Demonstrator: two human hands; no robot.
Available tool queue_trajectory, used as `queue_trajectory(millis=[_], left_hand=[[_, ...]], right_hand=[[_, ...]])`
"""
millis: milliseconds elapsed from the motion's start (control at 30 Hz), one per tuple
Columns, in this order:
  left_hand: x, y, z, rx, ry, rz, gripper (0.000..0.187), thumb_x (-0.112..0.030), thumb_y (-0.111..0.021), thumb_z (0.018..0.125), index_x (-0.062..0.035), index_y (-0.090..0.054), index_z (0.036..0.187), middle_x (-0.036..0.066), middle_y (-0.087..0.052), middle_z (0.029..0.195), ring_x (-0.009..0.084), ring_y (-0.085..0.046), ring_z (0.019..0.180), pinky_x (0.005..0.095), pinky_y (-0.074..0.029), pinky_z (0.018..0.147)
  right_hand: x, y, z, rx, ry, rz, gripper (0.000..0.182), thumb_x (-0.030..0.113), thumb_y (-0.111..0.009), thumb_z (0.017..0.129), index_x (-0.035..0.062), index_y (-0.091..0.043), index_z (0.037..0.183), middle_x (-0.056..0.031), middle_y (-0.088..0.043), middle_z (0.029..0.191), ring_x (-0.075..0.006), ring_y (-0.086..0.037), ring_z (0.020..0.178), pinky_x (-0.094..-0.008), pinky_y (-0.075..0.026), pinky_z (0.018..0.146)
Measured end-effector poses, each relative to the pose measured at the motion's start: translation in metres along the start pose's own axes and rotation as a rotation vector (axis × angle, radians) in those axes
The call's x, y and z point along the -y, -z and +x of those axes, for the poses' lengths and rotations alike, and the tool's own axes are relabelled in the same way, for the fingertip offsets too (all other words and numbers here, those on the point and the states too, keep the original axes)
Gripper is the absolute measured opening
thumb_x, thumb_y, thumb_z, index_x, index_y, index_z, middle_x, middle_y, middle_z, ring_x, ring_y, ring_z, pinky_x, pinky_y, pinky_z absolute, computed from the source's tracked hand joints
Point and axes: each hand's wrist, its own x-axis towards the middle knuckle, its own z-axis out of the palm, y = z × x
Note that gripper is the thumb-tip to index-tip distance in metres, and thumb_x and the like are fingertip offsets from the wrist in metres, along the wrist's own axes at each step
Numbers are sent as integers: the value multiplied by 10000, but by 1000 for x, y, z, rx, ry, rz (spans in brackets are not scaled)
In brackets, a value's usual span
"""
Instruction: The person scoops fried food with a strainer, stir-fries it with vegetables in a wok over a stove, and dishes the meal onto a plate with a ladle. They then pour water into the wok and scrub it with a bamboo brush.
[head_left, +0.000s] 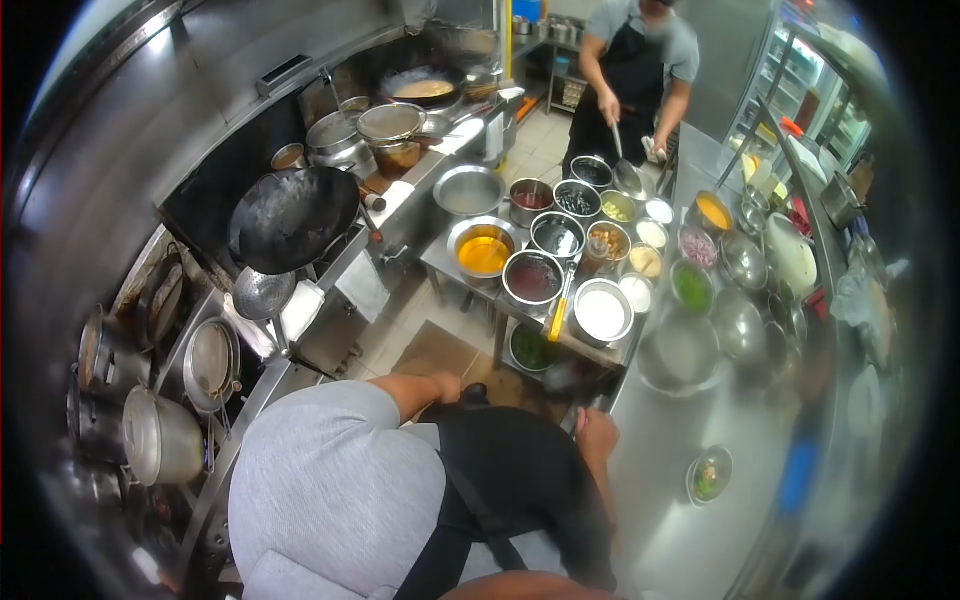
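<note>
My left hand (445, 386) is in front of my black apron (500, 450), above the floor, its fingers curled. What it holds, if anything, is hidden. My right hand (597, 434) is closed beside the edge of the steel counter (650, 500); its fingers are partly out of sight, and I cannot make out anything in it. Ahead of both hands stands a low table with a pot of white sauce (603, 310), a pan of dark red sauce (532, 277) and a yellow-handled utensil (560, 315). A small bowl with green food (708, 476) sits on the counter to my right.
A black wok (293, 218), a perforated ladle (265, 294) and lidded pots (160, 435) line the stove side at left. A pot of orange liquid (484, 250) is at the table's near left. Across it, a co-worker (640, 80) holds a ladle (628, 170). Bowls (692, 286) crowd the right counter.
</note>
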Motion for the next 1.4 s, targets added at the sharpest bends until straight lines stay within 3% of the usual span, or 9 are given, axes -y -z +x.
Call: queue_trajectory(millis=[367, 733, 767, 833, 933, 1167, 1233, 1400], left_hand=[[0, 3, -6, -28, 18, -48, 368, -243, -571, 877, -26, -764, 1103, 210, -719, 1173, 387, -678, 1123, 460, -514, 979], [11, -20, 24, -42, -5, 36, 283, -271, -662, 823, -69, -805, 959, 187, -748, 1064, 385, -718, 985, 484, -553, 853], [10, -22, 25, -39, -1, 26, 283, -271, -662, 823, -69, -805, 959, 187, -748, 1064, 385, -718, 985, 484, -553, 853], [-1, -3, 8, 72, 22, 13, 384, -252, -598, 877, 7, -744, 1118, 243, -703, 1194, 401, -663, 1146, 460, -510, 982], [-8, 5, 1, 54, 60, 15, 383, -247, -625, 862, -1, -745, 1130, 243, -702, 1194, 395, -664, 1146, 455, -514, 974], [-7, 4, -2, 85, 8, 46, 329, -242, -657, 844, -10, -776, 1045, 230, -733, 1096, 388, -701, 1056, 457, -539, 912], [-6, 2, -3, -5, 27, 21, 306, -235, -648, 844, -13, -786, 1003, 222, -744, 1053, 382, -713, 1022, 454, -545, 893], [-5, -1, 5, 16, 53, 18, 314, -253, -667, 818, -48, -793, 1020, 197, -743, 1094, 370, -711, 1038, 454, -541, 903]], right_hand=[[-3, -7, 0, -14, 35, -20, 240, 337, -737, 872, 138, -669, 758, -104, -621, 704, -339, -625, 703, -478, -488, 622], [-1, -10, 1, 22, 1, -40, 249, 337, -727, 869, 138, -654, 739, -91, -641, 717, -321, -629, 720, -471, -493, 627], [-1, -8, -2, 21, -5, -42, 244, 335, -728, 870, 137, -660, 744, -93, -644, 718, -326, -630, 722, -473, -491, 628], [0, -7, -1, 27, -8, -45, 245, 334, -726, 873, 137, -658, 743, -93, -646, 721, -329, -631, 723, -475, -490, 628], [-1, -7, -1, 26, -23, -50, 242, 331, -720, 881, 138, -659, 749, -94, -649, 724, -332, -633, 729, -475, -489, 630], [-3, -11, -3, 22, -5, -67, 220, 331, -715, 889, 143, -676, 783, -92, -648, 726, -331, -637, 738, -473, -490, 635], [-3, -11, -2, 22, -2, -65, 222, 333, -716, 889, 144, -676, 779, -91, -646, 722, -331, -637, 734, -472, -490, 631], [-6, -15, -2, 22, 16, -103, 237, 336, -718, 888, 145, -667, 756, -90, -637, 707, -330, -635, 726, -469, -488, 618]])
